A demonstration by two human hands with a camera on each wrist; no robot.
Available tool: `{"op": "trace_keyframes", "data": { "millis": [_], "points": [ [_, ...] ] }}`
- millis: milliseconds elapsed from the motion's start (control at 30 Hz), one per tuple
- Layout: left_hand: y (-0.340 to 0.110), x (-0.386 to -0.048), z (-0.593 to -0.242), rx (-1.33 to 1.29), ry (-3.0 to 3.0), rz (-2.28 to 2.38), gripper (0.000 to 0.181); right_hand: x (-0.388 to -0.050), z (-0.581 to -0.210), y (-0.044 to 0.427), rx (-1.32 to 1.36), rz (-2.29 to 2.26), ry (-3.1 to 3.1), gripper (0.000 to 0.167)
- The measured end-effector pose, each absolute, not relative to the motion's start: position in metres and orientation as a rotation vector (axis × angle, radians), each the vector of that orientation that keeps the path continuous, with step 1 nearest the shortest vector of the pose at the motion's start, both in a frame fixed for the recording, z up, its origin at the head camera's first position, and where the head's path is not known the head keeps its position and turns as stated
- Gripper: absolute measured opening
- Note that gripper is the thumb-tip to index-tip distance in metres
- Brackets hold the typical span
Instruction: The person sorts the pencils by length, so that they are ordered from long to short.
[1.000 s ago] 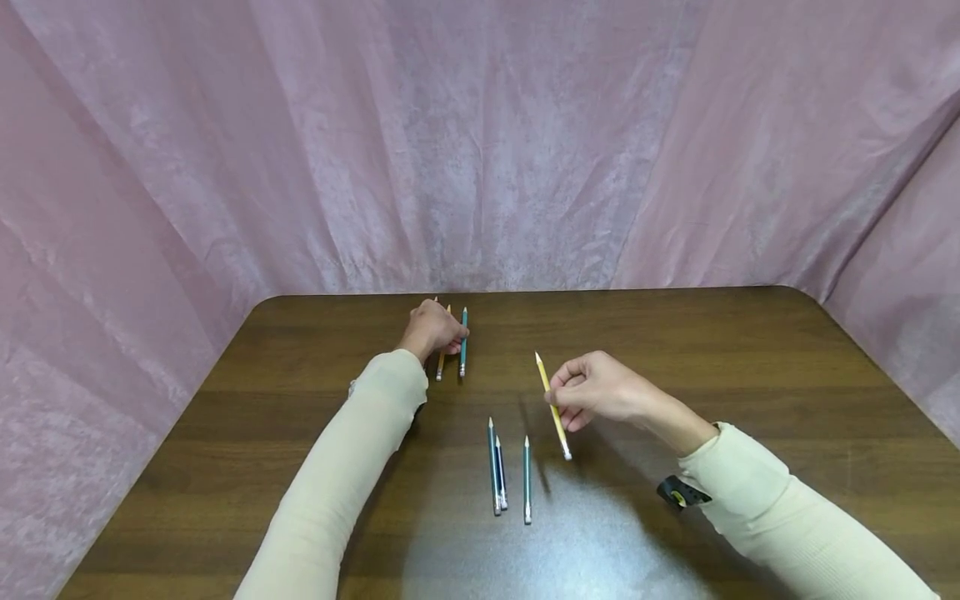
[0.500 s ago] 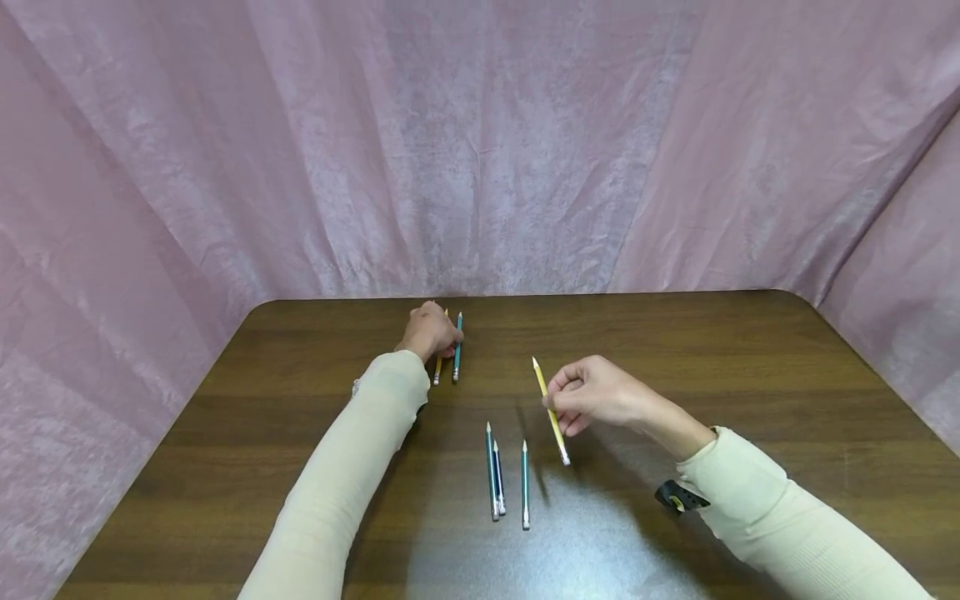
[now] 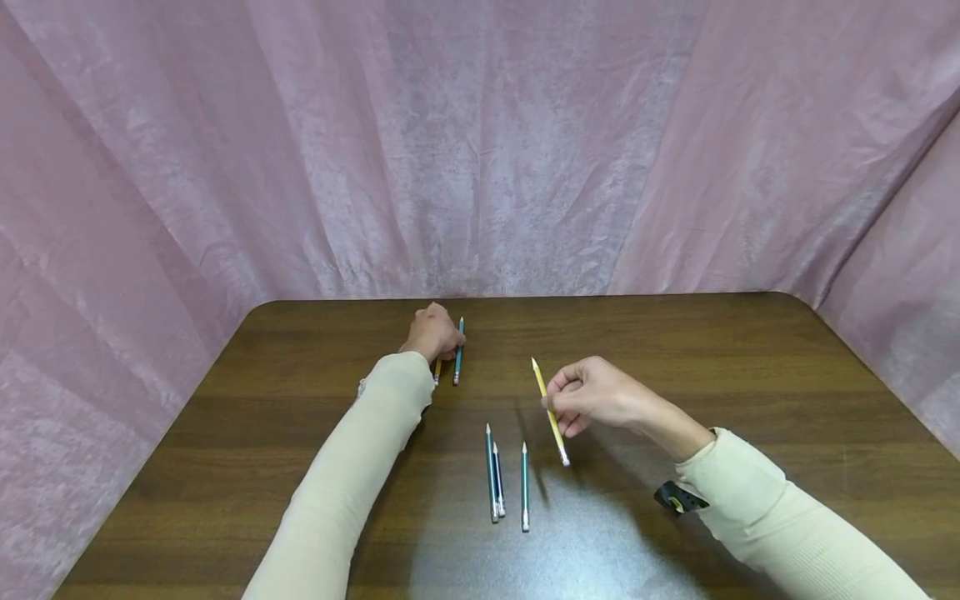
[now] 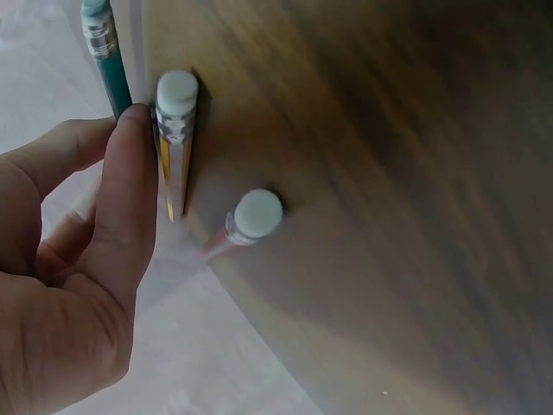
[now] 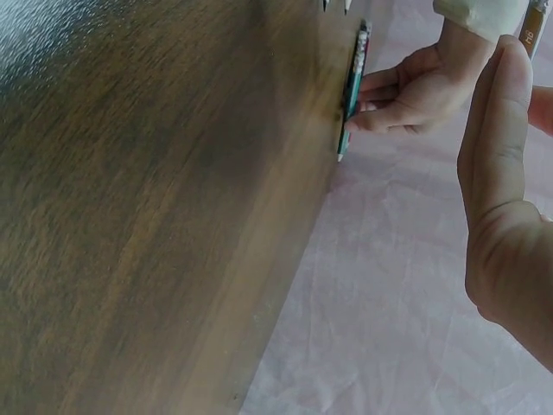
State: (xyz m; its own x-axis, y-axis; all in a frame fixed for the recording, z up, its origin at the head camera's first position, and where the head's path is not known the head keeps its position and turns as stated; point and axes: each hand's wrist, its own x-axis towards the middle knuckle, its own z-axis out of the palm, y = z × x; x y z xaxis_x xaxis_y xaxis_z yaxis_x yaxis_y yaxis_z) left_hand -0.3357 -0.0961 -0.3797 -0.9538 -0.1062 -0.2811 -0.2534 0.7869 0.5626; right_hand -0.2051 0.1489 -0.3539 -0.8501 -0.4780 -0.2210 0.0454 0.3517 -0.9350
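At the far side of the table, my left hand (image 3: 432,331) pinches a teal pencil (image 3: 457,367) with a white eraser end. Beside it in the left wrist view lie a yellow-orange pencil (image 4: 176,130) and a reddish pencil (image 4: 246,220), eraser ends toward the camera. My right hand (image 3: 600,392) pinches a yellow pencil (image 3: 542,379) near its middle, tip pointing away and shadow on the table. Between the hands and nearer to me are a teal pencil (image 3: 491,475), a dark blue pencil (image 3: 498,482) close against it, and a separate green pencil (image 3: 525,483).
The brown wooden table (image 3: 712,350) has rounded far corners. Pink curtains (image 3: 480,150) hang right behind its far edge and along the sides. A black strap (image 3: 678,498) sits at the right wrist.
My left hand has shifted slightly to the right with the teal pencil, covering more of the yellow-orange one. The right hand holds its yellow pencil almost still. The head view has tilted slightly.
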Motion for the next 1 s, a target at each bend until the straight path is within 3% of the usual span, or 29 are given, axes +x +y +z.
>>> {"op": "trace_keyframes", "data": {
  "millis": [433,1000],
  "points": [
    [-0.092,-0.333,-0.380,-0.297,2.772,0.895,0.011,-0.210,-0.356,0.147,-0.359,-1.519,2.166,0.017],
    [-0.092,-0.334,-0.382,-0.283,2.778,0.887,0.010,-0.240,-0.349,0.129,-0.290,-1.500,2.229,0.014]
  ]
}}
